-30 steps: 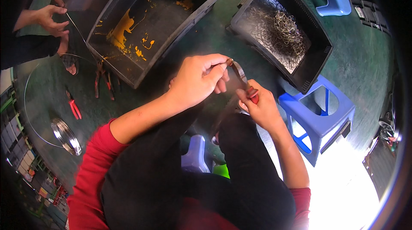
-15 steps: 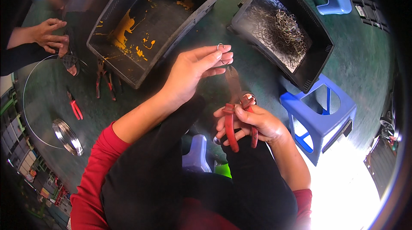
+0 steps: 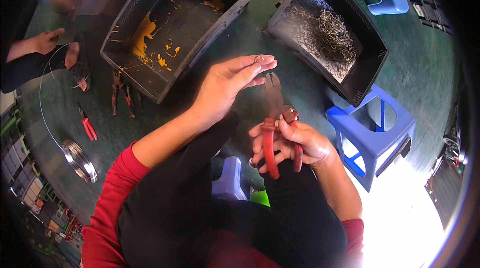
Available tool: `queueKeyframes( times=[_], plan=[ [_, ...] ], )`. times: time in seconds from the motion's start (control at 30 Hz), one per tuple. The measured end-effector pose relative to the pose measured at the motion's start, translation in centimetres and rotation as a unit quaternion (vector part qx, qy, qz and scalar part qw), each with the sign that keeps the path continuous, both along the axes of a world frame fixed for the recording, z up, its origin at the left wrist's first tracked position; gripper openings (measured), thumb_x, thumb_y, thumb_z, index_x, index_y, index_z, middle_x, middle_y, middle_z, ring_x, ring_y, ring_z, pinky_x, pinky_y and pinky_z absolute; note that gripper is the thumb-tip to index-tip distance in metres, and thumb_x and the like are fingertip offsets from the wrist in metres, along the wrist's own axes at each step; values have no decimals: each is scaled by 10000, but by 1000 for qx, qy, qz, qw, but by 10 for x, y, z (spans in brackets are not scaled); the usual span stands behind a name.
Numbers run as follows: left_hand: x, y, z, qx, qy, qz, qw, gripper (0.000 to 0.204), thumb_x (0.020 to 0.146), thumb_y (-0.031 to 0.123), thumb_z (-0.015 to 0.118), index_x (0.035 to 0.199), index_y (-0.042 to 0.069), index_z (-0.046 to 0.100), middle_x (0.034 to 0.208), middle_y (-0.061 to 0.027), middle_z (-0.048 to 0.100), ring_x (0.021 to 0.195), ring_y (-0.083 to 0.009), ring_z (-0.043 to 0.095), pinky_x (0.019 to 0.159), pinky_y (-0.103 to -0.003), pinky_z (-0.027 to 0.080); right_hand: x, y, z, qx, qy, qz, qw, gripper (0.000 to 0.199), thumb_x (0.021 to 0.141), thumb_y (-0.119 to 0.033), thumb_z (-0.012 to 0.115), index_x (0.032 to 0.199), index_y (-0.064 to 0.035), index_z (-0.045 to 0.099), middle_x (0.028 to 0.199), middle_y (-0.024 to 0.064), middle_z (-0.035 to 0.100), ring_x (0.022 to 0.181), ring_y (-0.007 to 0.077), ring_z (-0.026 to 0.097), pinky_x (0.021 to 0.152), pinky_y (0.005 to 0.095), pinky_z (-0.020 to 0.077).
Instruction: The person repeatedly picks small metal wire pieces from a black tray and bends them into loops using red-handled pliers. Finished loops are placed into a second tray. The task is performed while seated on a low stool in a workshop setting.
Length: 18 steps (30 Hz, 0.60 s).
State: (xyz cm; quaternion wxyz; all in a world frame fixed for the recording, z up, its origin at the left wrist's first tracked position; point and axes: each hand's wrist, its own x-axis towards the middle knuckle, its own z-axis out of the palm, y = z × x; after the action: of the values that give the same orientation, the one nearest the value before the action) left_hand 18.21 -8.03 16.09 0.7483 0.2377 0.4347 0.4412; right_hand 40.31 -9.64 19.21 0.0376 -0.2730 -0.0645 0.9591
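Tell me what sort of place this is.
Probably a workshop: the right hand holds red-handled pliers, a coil of wire lies on the green floor, and a black crate holds a heap of small bent metal pieces.

Burnt-out glare, black rim

The floor is bleached to pure white at four o'clock, where the strongest light is cast, and a violet fringe is drawn along the lens edge there. The left hand and right hand are brightly lit and fairly clear; fine detail on the bent wire is lost. The black trousers and the stained crate at eleven o'clock are left dark. A round smudge of blur is seen at ten o'clock. Straight edges are bowed by the fisheye lens.
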Motion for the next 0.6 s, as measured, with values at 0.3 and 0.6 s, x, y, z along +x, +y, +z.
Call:
queueKeyframes(
  times=[0.3, 0.6],
  plan=[
    [-23, 13, -3, 27, 75, -49, 996, 399, 1022, 229, 469, 1354, 19, 539, 1262, -131, 632, 1228, -212, 561, 967, -349, 475, 6, 16, 14, 314, -340, 142, 875, 363, 962, -334, 598, 1070, 12, 609, 910, 165, 669, 854, 308, 663, 724, 391, 529],
    [-34, 38, -1, 8, 133, -265, 955, 288, 971, 197, 609, 1197, 30, 673, 969, -85, 712, 809, -117, 668, 694, -242, 529, 2, 17, 18, 549, -471, 169, 669, 241, 893, -224, 667, 995, -9, 626, 811, 167, 622, 749, 326, 597, 723, 365, 474]
  ],
)
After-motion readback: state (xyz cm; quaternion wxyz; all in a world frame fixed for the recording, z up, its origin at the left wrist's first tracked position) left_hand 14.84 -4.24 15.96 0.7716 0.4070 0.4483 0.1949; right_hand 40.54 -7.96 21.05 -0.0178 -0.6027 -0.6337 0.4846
